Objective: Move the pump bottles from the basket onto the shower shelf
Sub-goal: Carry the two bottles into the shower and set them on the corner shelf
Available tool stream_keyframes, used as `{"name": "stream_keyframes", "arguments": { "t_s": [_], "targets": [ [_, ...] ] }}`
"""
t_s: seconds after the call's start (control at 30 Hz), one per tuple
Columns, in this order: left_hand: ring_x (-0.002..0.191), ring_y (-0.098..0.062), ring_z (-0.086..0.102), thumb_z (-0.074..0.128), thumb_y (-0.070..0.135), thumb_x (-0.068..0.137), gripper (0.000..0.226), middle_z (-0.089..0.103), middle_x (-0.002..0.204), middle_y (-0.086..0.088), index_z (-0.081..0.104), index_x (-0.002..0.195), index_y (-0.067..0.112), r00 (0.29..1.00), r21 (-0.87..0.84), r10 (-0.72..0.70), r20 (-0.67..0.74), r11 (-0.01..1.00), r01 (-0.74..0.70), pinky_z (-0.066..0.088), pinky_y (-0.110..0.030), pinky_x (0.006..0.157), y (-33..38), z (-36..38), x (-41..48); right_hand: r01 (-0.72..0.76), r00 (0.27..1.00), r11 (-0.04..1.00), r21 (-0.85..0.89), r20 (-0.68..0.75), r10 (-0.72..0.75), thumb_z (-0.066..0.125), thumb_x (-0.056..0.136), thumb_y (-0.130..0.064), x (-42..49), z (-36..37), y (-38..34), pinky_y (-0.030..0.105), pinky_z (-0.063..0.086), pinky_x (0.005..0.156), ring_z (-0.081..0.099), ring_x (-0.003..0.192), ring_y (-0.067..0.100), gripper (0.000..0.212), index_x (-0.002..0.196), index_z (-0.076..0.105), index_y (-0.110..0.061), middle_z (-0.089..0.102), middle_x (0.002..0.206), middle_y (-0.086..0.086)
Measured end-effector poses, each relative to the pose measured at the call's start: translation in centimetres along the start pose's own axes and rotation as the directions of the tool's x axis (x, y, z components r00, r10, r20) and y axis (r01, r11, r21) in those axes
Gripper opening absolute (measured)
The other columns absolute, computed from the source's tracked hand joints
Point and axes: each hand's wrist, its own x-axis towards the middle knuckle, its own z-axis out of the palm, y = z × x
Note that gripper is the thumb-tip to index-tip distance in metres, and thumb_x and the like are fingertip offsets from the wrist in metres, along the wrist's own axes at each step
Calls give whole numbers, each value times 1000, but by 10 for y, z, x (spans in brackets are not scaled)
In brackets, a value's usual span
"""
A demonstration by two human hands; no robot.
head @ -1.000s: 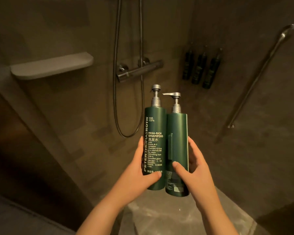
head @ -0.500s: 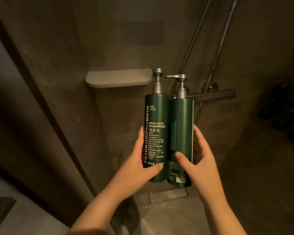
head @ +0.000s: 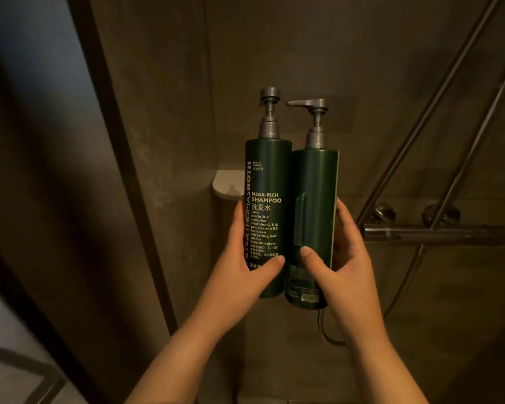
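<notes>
Raised both bottles nearer the shelf [head: 227, 185]; left hand [head: 245, 266] clamped on shampoo bottle [head: 267, 205], right hand [head: 344, 266] on plain bottle [head: 315, 205], upright, touching.

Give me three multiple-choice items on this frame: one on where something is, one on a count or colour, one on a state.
1. Where is the shower shelf?
A. on the wall behind the bottles
B. on the floor
C. above the mixer bar

2. How many pump bottles are held?
A. one
B. two
C. three

3. How are the bottles?
A. lying flat
B. standing on the shelf
C. upright in the air, side by side

Key: 1 A, its pale end shows left of the shampoo bottle. 2 B, the left hand grips the shampoo bottle and the right hand the second bottle. 3 C, both bases hang clear and the pumps point up.
</notes>
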Motion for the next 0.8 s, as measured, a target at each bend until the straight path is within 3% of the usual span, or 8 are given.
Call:
{"name": "stream_keyframes", "arguments": {
  "t_s": [0.2,0.47,0.6,0.8],
  "targets": [
    [115,16,44,69,12,82,94,42,124,46,10,141,55,991,33,74,-113,997,-70,41,-2,77,9,3,32,64,997,997,41,47,-66,72,77,-14,46,0,4,15,49,87,53,119,-1,80,138,33,-50,52,133,-22],
    [122,13,38,69,14,82,94,33,135,36,8,143,52,925,159,184,-332,978,-137,37,-1,86,16,9,82,135,985,985,110,98,-146,71,79,-5,109,-3,9,9,49,80,55,114,-5,86,139,30,-50,53,129,-28],
    [124,13,36,69,15,83,94,32,132,42,6,142,53,905,208,211,-370,968,-141,36,0,86,14,9,99,139,982,983,123,108,-152,72,77,-10,128,-5,16,14,50,85,55,116,-3,87,137,29,-55,51,133,-22],
    [127,14,30,67,13,84,94,26,142,36,3,145,47,878,279,250,-409,950,-140,31,2,91,9,5,118,152,978,978,145,123,-170,72,77,-8,147,0,29,20,49,92,51,120,-3,88,139,29,-53,48,138,-20]
  ]
}}
